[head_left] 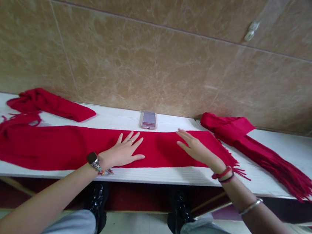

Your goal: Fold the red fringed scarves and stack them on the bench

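A red fringed scarf [56, 148] lies stretched lengthwise along a narrow white bench. Its right half is flat and smooth, while the left end is bunched, with loose tassels. My left hand [123, 152] rests palm down on the middle of the scarf, fingers spread. Toward the scarf's right end is my right hand [194, 148], palm down with the fingers stretched out; whether it presses on the cloth or hovers just above I cannot tell. Neither hand grips anything.
A second red scarf [250, 142], folded, lies at the right with its fringe toward the front edge. Another red cloth [57, 103] lies crumpled at the back left. A phone-like object [148, 120] sits near the tiled wall [150, 58]. The white bench [311, 160] is narrow.
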### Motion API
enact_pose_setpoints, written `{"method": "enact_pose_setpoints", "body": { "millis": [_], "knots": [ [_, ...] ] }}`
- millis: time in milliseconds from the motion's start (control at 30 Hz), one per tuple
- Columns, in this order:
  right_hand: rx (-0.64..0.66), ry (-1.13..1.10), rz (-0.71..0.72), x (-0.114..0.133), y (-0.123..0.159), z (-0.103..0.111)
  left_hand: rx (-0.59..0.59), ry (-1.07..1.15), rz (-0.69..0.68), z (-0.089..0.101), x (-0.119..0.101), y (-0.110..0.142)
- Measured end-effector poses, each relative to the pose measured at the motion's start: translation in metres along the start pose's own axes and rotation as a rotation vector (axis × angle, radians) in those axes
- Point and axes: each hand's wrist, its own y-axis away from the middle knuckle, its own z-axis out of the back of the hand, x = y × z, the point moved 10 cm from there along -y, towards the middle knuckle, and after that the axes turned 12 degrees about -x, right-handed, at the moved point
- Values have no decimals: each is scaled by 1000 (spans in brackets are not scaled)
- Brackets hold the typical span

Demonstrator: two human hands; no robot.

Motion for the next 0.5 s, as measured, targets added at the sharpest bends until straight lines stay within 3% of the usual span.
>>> {"method": "enact_pose_setpoints", "body": {
  "millis": [100,167,300,500],
  "knots": [
    [77,-182,277,71,14,-3,-45,-27,-213,15,-38,3],
    [56,-183,359,93,23,-1,-44,-53,-342,21,-63,8],
    [-9,-146,415,97,32,4,-53,-133,-429,26,-85,12],
    [-68,-91,413,94,31,12,-106,-207,-383,24,-89,7]
  ]
}}
